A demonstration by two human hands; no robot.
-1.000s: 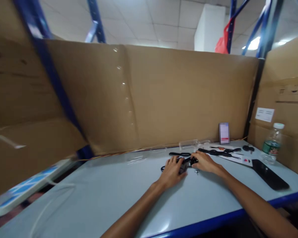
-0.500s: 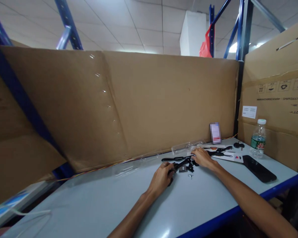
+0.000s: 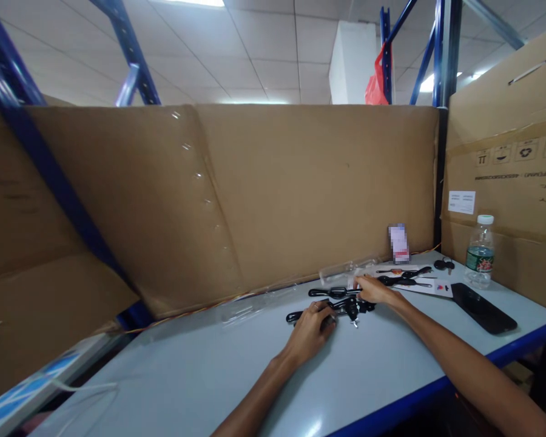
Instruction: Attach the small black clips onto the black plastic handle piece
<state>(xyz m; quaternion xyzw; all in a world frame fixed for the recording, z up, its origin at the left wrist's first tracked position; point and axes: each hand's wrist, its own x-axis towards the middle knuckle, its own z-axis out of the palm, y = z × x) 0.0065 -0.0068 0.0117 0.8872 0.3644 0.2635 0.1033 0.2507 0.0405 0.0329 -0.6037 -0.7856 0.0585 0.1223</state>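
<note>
Head view. The table (image 3: 200,376) has a pale grey-blue top with a blue front edge running from lower centre up to the right corner. A tall cardboard wall (image 3: 255,194) stands along the back edge, and a cardboard box (image 3: 505,170) closes off the right end. The left and middle of the top lie bare up to the front edge. All items cluster toward the back right.

The left hand (image 3: 312,328) lies palm down on the top, fingers curled over one end of the black strap assembly (image 3: 346,305). Whether the fingers pinch it or only cover it cannot be told. The right hand (image 3: 373,290) rests just behind the assembly's other end, fingertips touching it; its grip cannot be told either.

The assembly is black, slender and glossy, with thin arms lying flat, near the back edge and right of centre. A small pale part (image 3: 354,324) lies just in front of it.

Further right lie a white sheet (image 3: 437,287) bearing more black pieces, a black phone (image 3: 483,300) and a water bottle (image 3: 479,252) near the right back corner.
</note>
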